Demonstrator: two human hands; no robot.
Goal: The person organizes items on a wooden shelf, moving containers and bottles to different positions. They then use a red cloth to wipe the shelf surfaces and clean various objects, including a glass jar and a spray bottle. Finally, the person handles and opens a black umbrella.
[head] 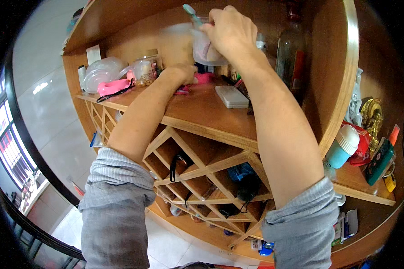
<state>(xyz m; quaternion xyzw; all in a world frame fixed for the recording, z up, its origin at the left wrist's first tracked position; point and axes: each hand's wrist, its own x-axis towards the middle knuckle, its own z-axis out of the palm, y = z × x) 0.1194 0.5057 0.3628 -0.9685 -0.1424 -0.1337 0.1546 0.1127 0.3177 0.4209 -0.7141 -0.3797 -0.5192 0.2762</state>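
Note:
My right hand (234, 32) grips a translucent plastic cup (202, 45) by its rim, raised above the wooden shelf (197, 106). A light teal toothbrush (190, 10) sticks up out of the cup, and something pinkish shows through its wall. Lower and to the left, my left hand (180, 74) reaches onto the shelf beside a bright pink item (204, 78). Blur and the turned wrist hide its fingertips, so whether it holds that item is unclear. A flat white case (231, 97) lies near the shelf's front, between my forearms.
Left on the shelf are a clear plastic lid (96, 79), a pink strapped object (114, 88) and a snack jar (148, 70). A large glass bottle (289, 57) stands at right. Below is a diamond wine rack (205, 169). A teal-and-white bottle (343, 146) stands on the side shelf.

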